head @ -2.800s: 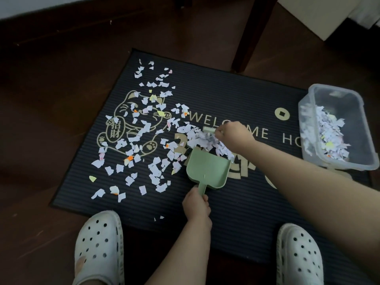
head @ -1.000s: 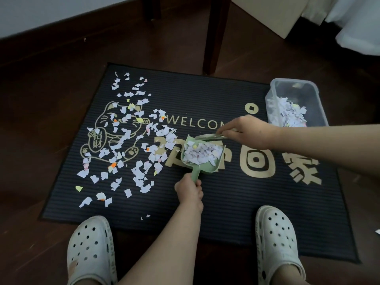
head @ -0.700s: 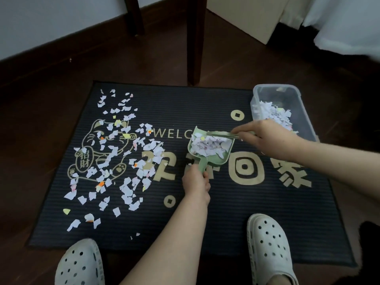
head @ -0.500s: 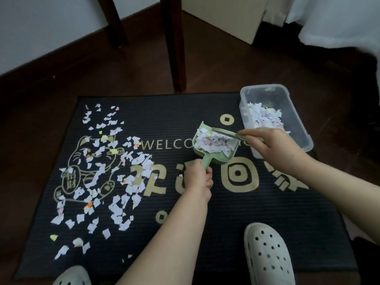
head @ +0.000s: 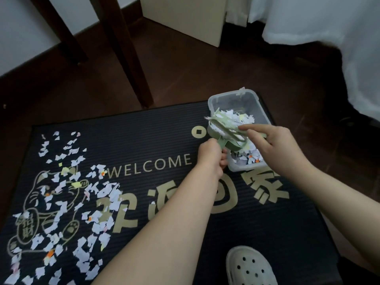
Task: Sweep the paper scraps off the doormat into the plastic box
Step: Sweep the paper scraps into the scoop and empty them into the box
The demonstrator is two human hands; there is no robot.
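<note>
The dark wooden floor (head: 205, 64) carries a black ribbed doormat (head: 160, 128) with gold letters and a gold cat drawing. The doormat fills the lower part of the view. Two dark wooden legs (head: 127, 48) stand on the floor at 11 o'clock from it.

On the doormat's corner at 1 o'clock sits the plastic box (head: 232, 102). It is clear, rectangular and without lid, and torn paper lies inside it. A pale shoe with holes (head: 248, 268) stands at 5 o'clock.

The left hand (head: 211, 157) has its fingers wrapped around the handle of a light green dustpan (head: 232, 146), which is tilted over the box and holds paper. The right hand (head: 275, 147) pinches a thin green brush (head: 222, 122) over the dustpan, with the forefinger stretched out; the brush is blurred.

The paper scraps (head: 53, 212) are small torn pieces, mostly white, a few yellow or orange. Many are scattered over the cat drawing at 8 o'clock.
</note>
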